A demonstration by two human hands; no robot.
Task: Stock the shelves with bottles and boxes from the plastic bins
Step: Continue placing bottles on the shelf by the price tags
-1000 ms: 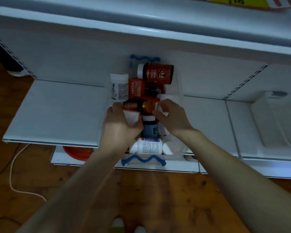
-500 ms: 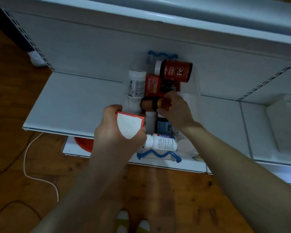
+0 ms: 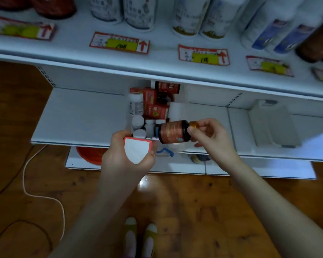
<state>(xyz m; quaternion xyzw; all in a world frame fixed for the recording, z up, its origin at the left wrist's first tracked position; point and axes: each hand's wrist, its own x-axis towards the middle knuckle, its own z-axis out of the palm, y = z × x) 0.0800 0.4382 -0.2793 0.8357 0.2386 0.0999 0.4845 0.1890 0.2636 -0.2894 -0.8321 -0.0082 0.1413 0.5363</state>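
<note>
The left hand [image 3: 119, 159] gripped a small box [image 3: 138, 152], white on its near face with red edges, with fingers and thumb curled round its sides. The right hand [image 3: 211, 138] pinched the gold cap [image 3: 194, 124] of a dark bottle [image 3: 172, 132] with a copper label, holding it on its side, cap to the right and base just beside the box. Both were held over the near end of a clear bin [image 3: 176, 148] with a blue wavy handle [image 3: 164, 152], which sat on the lower shelf [image 3: 82, 116]. In the bin lay white bottles [image 3: 136, 104] and red boxes [image 3: 155, 110]. Another bin [image 3: 272, 123] sat well apart to the right. On the upper shelf [image 3: 157, 60] tall bottles [image 3: 138, 13] stood behind price tags [image 3: 119, 42]
</note>
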